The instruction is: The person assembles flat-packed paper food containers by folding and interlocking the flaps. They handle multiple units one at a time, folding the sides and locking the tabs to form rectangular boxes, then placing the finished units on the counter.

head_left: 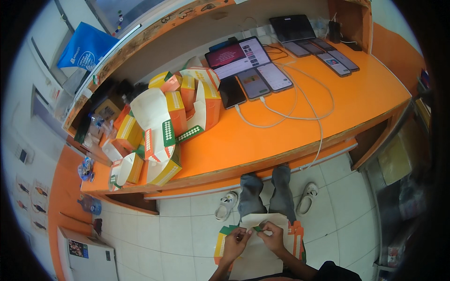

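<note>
A partly folded food carton (257,256) rests over my lap, its plain cream inside facing up. Patterned yellow, green and orange side panels stick out to its left and right. My left hand (236,242) is closed at the carton's upper part, thumb and fingertips pinched at its edge. Just across from it, my right hand (273,239) is closed too, its fingertips on a small green flap (258,228) between the two hands. Exactly how the fingers grip the flap is too small to tell.
On the orange counter (234,145) ahead, several folded cartons (176,112) are heaped at the left. Several phones (274,77) and tablets, one with a lit screen (239,56), lie at the back with white charging cables (323,119). A white shoe (308,199) stands on the tiled floor.
</note>
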Motion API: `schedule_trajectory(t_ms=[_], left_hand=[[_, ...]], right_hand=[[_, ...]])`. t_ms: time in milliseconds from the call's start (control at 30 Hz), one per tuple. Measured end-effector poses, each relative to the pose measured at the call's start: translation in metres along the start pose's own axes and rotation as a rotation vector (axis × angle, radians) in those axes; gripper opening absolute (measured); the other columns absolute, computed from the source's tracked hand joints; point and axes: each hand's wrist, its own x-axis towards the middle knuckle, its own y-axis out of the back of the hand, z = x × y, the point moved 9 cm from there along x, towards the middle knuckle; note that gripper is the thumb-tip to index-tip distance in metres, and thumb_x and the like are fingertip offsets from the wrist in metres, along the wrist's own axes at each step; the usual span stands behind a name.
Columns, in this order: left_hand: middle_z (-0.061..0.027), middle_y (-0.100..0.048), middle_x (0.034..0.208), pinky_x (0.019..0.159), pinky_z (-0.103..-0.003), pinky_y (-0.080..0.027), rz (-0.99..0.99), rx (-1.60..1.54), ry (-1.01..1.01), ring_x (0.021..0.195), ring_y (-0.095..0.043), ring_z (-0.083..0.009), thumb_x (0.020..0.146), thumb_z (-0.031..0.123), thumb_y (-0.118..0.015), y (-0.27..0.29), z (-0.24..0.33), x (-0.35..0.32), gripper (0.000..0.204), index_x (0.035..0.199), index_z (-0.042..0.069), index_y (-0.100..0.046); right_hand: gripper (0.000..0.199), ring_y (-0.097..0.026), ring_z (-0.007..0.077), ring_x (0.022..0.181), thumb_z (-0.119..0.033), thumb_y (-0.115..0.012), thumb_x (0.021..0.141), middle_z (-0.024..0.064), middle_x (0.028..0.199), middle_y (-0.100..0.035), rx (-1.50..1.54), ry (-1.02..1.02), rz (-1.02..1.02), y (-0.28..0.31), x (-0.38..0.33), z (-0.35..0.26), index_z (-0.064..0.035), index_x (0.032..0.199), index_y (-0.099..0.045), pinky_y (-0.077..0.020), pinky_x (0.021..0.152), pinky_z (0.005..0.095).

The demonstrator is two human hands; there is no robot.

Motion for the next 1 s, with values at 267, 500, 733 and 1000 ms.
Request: schedule_trajectory(t_ms=[267,500,733,1000], left_hand=[[-0.0046,-0.060,0.065,0.054,-0.023,-0.044,0.092,-0.125,-0.036,0.056,-0.053,-0.0072,0.084,0.022,-0.069,-0.005,-0.008,-0.004,0.024,0.082,-0.001,-0.061],[-0.0103,-0.064,0.071,0.057,-0.027,-0.050,0.035,0.339,-0.233,0.062,-0.062,-0.0152,0.084,0.017,-0.067,-0.001,0.015,-0.003,0.021,0.084,-0.003,-0.059],[-0.0118,-0.064,0.076,0.062,-0.027,-0.053,0.009,0.098,-0.210,0.070,-0.065,-0.0173,0.086,0.017,-0.064,-0.001,0.012,-0.007,0.021,0.089,-0.004,-0.060],[-0.0124,-0.064,0.082,0.063,-0.028,-0.053,0.047,0.010,-0.158,0.073,-0.065,-0.0187,0.087,0.018,-0.063,0.003,0.010,-0.017,0.023,0.090,-0.005,-0.061]], right_hand=[[0.013,-0.065,0.0253,0.076,-0.005,-0.071,0.071,0.0137,0.080,-0.065,-0.180,0.057,0.008,-0.009,-0.020,-0.023,0.0007,0.077,-0.060,-0.0499,0.070,0.0321],[0.014,-0.067,0.0260,0.070,-0.011,-0.064,0.082,0.0156,0.080,-0.067,-0.214,-0.046,-0.200,-0.025,-0.023,-0.032,0.0010,0.088,-0.060,-0.0516,0.068,0.0312],[0.019,-0.066,0.0125,0.074,-0.016,-0.066,0.086,0.0088,0.082,-0.068,0.099,-0.207,-0.208,-0.018,-0.016,-0.005,0.0015,0.093,-0.063,-0.0504,0.066,0.0255],[0.021,-0.065,0.0126,0.077,-0.013,-0.070,0.082,0.0081,0.085,-0.068,0.155,-0.285,-0.041,-0.015,-0.029,0.006,0.0026,0.094,-0.064,-0.0514,0.070,0.0237]])
